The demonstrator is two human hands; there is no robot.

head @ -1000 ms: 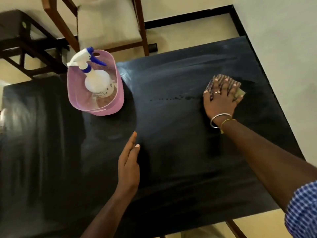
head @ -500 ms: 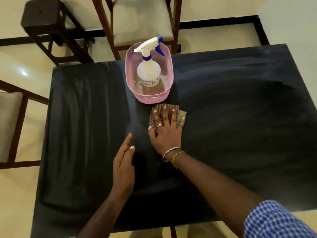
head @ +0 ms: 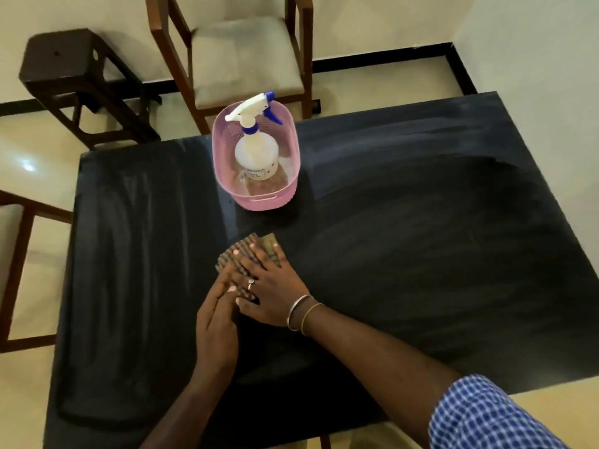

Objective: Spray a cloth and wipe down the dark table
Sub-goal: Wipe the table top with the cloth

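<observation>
Streaky and half-wiped, the dark table (head: 421,238) stood by cream walls; the right hand (head: 272,296) pressed flat, fingers spread, on the cloth (head: 241,257), the left hand (head: 215,332) lay open alongside.

Free room & obstacles on the dark table (head: 421,254). Only standing obstacle: pink basket (head: 259,202) w/ spray bottle (head: 256,157) upright inside, at far edge, centre. Both hands occupy mid-table, near side of basket: right hand (head: 272,293) flat on cloth (head: 236,257), left hand (head: 217,328) touching it on its left; a bare strip lies btwn cloth & basket. Right half of top: bare, open passage to far & right edges. Left half: bare too. Off-table: chair (head: 243,59) just behind basket, stool (head: 81,82) beyond far-left corner, wall (head: 534,59) close along right side.
</observation>
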